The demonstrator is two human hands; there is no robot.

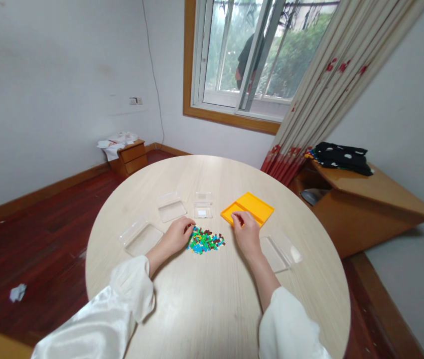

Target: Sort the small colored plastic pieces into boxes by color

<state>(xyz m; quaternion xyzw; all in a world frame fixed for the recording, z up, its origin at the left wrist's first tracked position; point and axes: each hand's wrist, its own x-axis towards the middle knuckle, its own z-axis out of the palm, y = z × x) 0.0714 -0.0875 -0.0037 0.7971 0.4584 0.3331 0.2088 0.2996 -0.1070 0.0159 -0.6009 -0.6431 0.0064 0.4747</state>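
A pile of tiny building bricks [205,241], green, blue, brown, yellow and white, lies loose on the round table. At the pile's left edge is my left hand [177,235], its fingers curled together; whatever they pinch is too small to make out. My right hand [247,233] is over the near edge of a yellow tray [254,203] with a raised flat section and a shallow compartment. Its thumb and fingers are closed, and I cannot tell what is between them.
Clear plastic boxes with open lids stand around the pile: one box [144,240] at the left, another [172,210] behind my left hand, a small one [203,210] at the back and one [276,254] right of my right forearm. The light wooden table [197,319] has a rounded edge.
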